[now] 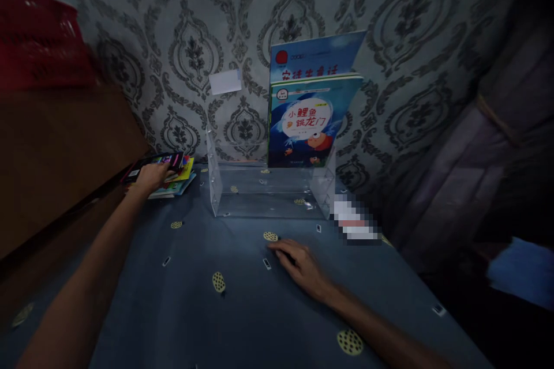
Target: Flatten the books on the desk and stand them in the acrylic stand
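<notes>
My left hand is at a small pile of books at the left, its fingers closed at the edge of the dark-covered book on top. Beneath it show a yellow book and a light blue book. My right hand rests on the patterned tablecloth, empty, its fingers loosely bent and apart. Beyond it stands a clear acrylic tiered rack. Upright at the rack's back right are a blue picture book with a red fish and a taller blue book behind it.
A brown box with a red basket on it stands at the left. The patterned wall rises behind the rack, with a white card on it. A pixelated white item lies right of the rack, near a curtain.
</notes>
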Demonstrator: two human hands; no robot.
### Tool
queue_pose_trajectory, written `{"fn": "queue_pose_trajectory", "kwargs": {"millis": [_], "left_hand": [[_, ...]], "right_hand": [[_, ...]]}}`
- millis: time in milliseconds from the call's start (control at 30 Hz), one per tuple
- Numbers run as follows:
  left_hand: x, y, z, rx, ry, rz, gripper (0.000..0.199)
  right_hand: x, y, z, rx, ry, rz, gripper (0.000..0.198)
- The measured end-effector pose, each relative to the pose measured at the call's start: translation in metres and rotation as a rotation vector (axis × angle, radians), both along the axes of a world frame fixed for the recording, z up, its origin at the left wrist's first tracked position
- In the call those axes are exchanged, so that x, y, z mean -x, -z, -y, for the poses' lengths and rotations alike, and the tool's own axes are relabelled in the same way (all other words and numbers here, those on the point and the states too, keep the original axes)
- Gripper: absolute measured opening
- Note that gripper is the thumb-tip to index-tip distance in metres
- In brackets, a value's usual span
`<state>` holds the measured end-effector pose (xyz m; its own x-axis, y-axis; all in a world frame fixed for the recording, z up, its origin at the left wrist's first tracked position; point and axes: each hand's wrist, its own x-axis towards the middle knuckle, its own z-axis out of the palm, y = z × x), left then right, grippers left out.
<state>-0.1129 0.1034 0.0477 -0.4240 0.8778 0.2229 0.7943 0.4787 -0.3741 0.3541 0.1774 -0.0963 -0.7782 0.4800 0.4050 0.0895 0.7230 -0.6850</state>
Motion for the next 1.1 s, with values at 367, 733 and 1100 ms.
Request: {"fn": "queue_pose_trajectory", "kwargs": {"millis": [367,733,1100], "left_hand": [[-0.003,-0.008,0.02,-0.068,-0.016,0.015,0.044],[-0.038,-0.016,0.065,-0.342,-0.051,-0.064,0.046],[-0.102,0.123,0.179,-0.377,0.491,0.029,0.044]], "right_hand": [[0.0,0.001,-0.001,0.015,-0.002,0.017,0.032],[0.0,-0.002,0.001,-0.024,-0.012,-0.013,0.032],[0.001,0.005,-0.001,-0.037,-0.004,-0.021,0.031]]}}
